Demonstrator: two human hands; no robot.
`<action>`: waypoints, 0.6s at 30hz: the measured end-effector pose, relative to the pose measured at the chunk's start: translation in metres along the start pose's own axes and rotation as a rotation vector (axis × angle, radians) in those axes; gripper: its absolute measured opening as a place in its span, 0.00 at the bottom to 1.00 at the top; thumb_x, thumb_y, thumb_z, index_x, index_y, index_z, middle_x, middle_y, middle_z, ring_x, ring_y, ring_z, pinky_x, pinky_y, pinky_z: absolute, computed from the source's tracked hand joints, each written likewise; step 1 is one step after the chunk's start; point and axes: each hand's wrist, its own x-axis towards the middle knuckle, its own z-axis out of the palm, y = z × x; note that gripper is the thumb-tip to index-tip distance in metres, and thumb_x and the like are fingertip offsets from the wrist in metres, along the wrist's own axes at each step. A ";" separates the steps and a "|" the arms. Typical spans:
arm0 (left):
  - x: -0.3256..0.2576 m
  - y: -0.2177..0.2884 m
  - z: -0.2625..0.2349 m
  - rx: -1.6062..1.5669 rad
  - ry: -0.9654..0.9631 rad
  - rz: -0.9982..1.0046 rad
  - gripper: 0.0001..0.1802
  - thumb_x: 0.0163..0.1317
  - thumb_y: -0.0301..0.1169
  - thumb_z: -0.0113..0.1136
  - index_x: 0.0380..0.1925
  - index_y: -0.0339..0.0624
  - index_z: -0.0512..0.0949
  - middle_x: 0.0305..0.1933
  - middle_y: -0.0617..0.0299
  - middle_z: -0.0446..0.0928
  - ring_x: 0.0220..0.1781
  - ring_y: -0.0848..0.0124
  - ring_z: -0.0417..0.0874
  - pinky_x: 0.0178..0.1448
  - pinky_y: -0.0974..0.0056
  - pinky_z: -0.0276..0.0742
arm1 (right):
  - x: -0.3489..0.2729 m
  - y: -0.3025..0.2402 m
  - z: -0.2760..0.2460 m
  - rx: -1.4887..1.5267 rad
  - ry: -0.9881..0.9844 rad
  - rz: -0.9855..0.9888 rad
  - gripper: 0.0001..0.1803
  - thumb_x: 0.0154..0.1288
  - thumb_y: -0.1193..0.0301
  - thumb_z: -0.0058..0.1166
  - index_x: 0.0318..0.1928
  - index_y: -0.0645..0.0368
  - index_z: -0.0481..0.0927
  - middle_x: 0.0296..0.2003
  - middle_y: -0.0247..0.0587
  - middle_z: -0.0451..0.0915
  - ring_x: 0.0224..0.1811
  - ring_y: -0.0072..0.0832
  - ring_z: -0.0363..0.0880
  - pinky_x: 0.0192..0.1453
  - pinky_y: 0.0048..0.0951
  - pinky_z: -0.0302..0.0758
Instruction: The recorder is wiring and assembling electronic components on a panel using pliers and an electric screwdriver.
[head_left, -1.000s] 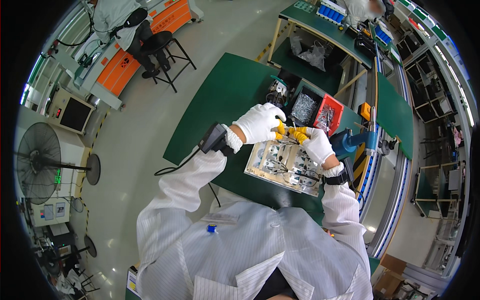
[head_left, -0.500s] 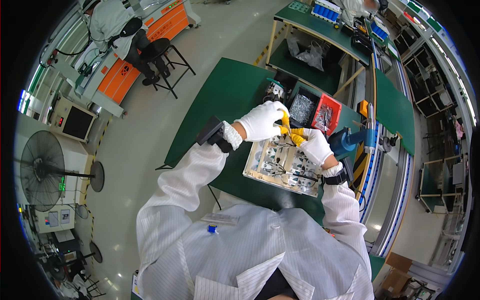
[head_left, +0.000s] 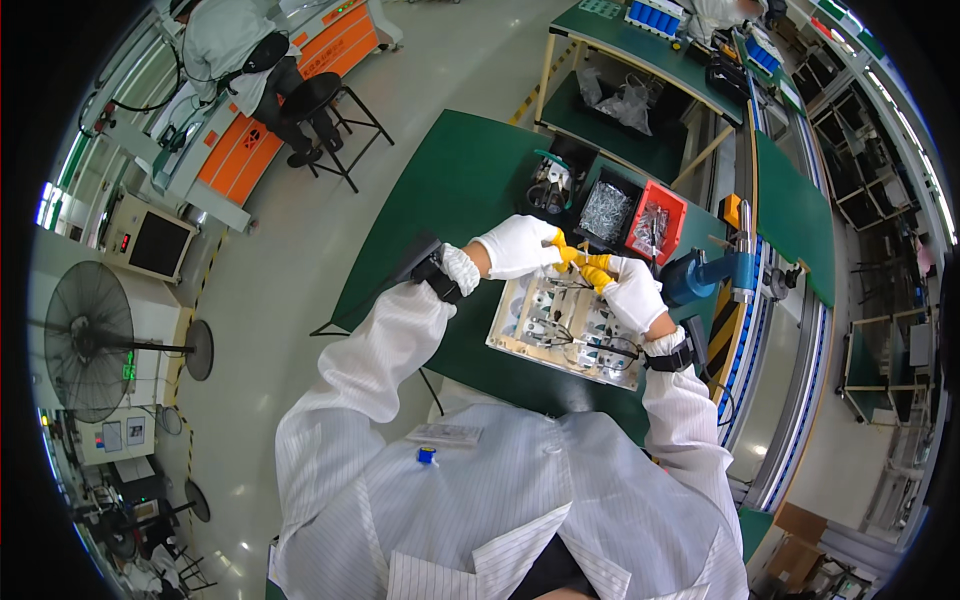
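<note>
Both grips meet above the far edge of the pale panel, the left hand and right hand gloved in white with yellow fingers curled toward each other. Whether they pinch something small, or merely press together, cannot be told at this scale. Such closeness probably lets one hand steady what the other works on. Dark wires lie across the panel, which sits flat on the green table directly before the person, likely so both arms reach it evenly. Just beyond stand a black bin and a red bin of small metallic parts, presumably kept close for easy picking.
</note>
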 end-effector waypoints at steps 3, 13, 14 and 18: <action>-0.001 -0.002 0.004 -0.075 0.004 -0.090 0.19 0.67 0.42 0.60 0.40 0.34 0.85 0.35 0.47 0.86 0.36 0.55 0.88 0.45 0.57 0.82 | 0.003 0.004 0.003 0.033 0.031 -0.007 0.15 0.72 0.75 0.60 0.55 0.67 0.85 0.39 0.38 0.88 0.36 0.17 0.81 0.41 0.19 0.77; -0.016 -0.011 0.018 -0.654 -0.045 -0.340 0.15 0.75 0.32 0.51 0.41 0.30 0.81 0.27 0.60 0.83 0.20 0.75 0.79 0.26 0.69 0.75 | 0.009 -0.001 0.013 -0.067 0.167 -0.030 0.12 0.65 0.76 0.66 0.48 0.68 0.87 0.36 0.43 0.89 0.31 0.18 0.81 0.38 0.21 0.79; -0.018 -0.012 0.019 -0.651 -0.052 -0.334 0.15 0.75 0.32 0.50 0.43 0.30 0.80 0.28 0.60 0.84 0.20 0.75 0.79 0.26 0.69 0.74 | 0.010 -0.001 0.014 -0.074 0.179 -0.060 0.12 0.63 0.77 0.66 0.47 0.68 0.88 0.35 0.44 0.89 0.30 0.21 0.82 0.37 0.22 0.79; -0.022 -0.015 0.024 -0.475 -0.013 -0.290 0.15 0.75 0.32 0.49 0.45 0.29 0.80 0.29 0.59 0.84 0.21 0.75 0.80 0.26 0.69 0.75 | 0.016 -0.004 0.013 -0.182 0.158 -0.077 0.10 0.61 0.76 0.68 0.43 0.67 0.89 0.32 0.45 0.89 0.28 0.24 0.82 0.36 0.22 0.79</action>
